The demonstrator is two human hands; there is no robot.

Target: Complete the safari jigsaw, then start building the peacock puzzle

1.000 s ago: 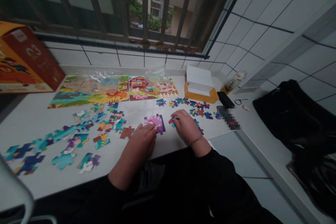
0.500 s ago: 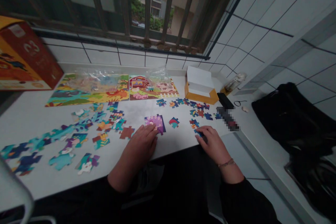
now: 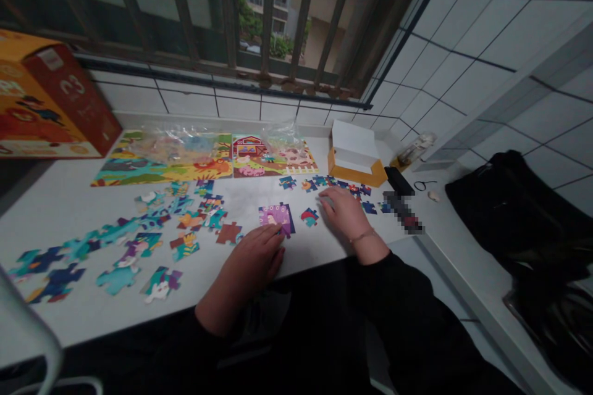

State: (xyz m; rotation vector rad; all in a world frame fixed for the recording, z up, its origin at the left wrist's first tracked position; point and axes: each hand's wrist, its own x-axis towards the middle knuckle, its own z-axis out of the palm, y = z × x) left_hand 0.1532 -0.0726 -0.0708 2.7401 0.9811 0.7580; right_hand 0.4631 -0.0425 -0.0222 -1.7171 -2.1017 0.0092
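My left hand (image 3: 254, 256) lies at the near edge of a small joined block of purple puzzle pieces (image 3: 273, 216), its fingers stretched out flat and fingertips touching the block. Dark blue pieces border the block on its right side. To the right of it lies a loose red and teal puzzle piece (image 3: 309, 217). My right hand (image 3: 343, 213) hovers just beyond that piece, fingers loosely bent and apart, with nothing visible in them. Beside its fingertips runs a row of dark blue puzzle pieces (image 3: 319, 181); the hand hides part of this group.
Many loose puzzle pieces (image 3: 139, 225) spread over the left of the white table. At the back lie two picture sheets (image 3: 210, 168) under clear plastic bags (image 3: 282, 133). An open yellow box (image 3: 354, 173) stands right of them, an orange box (image 3: 60, 105) at far left, a black bag (image 3: 504, 203) at right.
My right hand has moved left and away from me, off the pieces near the table's front edge. My left hand has slid slightly toward me on the purple block. The view has shifted a little.
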